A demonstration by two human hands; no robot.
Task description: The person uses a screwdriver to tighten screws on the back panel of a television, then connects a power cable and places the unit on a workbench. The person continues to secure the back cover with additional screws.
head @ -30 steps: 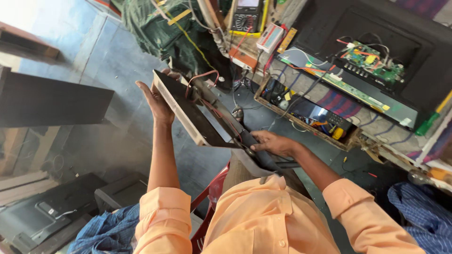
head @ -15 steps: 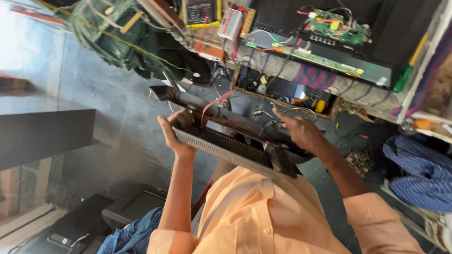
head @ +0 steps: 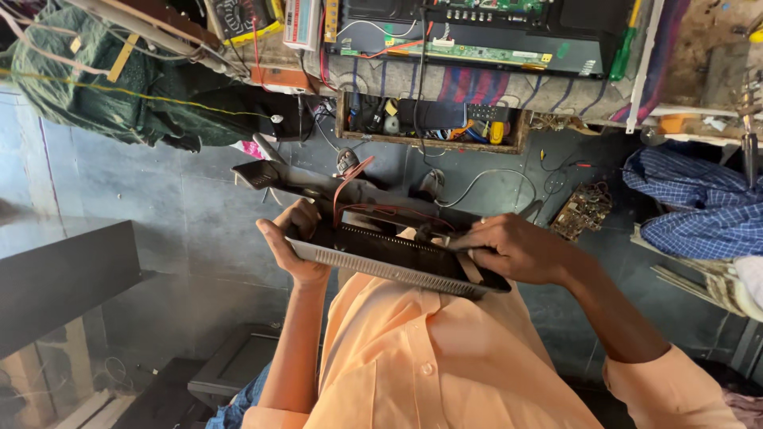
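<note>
I see L hand (head: 296,248) cupped under black slatted panel (head: 389,258), fingers curled on its edge. R hand (head: 513,248) clamped over far end. Red wires (head: 354,187) w/ metal bracket (head: 298,179) behind.

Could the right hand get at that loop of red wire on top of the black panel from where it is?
Probably yes. The right hand rests on the black panel, and the red wire arches up in the open beside it with nothing between; the left hand holds the far end.
</note>
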